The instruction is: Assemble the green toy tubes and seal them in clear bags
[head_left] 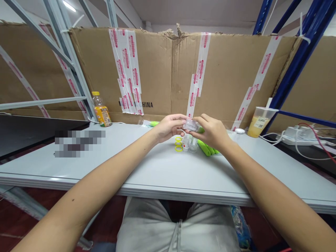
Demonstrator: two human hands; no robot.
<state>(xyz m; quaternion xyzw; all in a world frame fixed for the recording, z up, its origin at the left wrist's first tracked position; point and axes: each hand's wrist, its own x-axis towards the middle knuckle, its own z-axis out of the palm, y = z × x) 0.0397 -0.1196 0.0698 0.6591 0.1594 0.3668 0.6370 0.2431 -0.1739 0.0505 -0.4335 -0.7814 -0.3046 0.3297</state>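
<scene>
My left hand point(170, 126) and my right hand point(212, 130) meet above the table, both closed around a clear plastic container point(191, 125) with a green end. The left fingers pinch its clear end; the right fingers wrap the green end and partly hide it. Below them, several yellow rings point(179, 148) lie in a column. Beside the rings are clear plastic pieces point(193, 146), one with a small red spot. Several long green plastic pieces point(206, 149) lie under my right hand, partly covered by it.
A white table point(152, 175) backs onto a taped cardboard wall point(157, 70). An orange-labelled bottle point(103, 113) stands back left, a drink cup point(259, 122) back right. A green item in clear wrapping point(153, 123) lies behind my left hand. A power strip point(299, 134) with cables sits at right.
</scene>
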